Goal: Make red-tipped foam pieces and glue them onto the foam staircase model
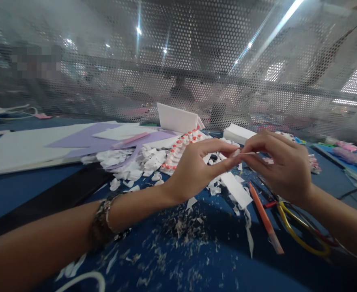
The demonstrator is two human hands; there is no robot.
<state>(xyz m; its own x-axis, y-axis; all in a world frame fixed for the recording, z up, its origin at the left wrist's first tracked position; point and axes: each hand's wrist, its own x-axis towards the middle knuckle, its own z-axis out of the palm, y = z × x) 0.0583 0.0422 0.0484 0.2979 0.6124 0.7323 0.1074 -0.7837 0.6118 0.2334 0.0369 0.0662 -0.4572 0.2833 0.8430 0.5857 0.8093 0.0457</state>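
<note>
My left hand (196, 166) and my right hand (280, 164) meet above the blue table (20, 190), fingertips pinched together on a small white paper piece (238, 153). Both hands are closed in a pinch. A beaded bracelet (104, 221) is on my left wrist. Below the hands lie white paper scraps (136, 162) and a longer white paper strip (236, 190). A row of small white pieces with red dots (178, 152) lies just behind my left hand.
White and purple sheets (84, 140) lie at the left. An orange pencil (265, 221) and yellow-handled scissors (300, 233) rest under my right hand. White foam blocks (237, 133) sit behind. A perforated metal screen (196, 61) walls the back. Colourful pom-poms (351, 154) are at far right.
</note>
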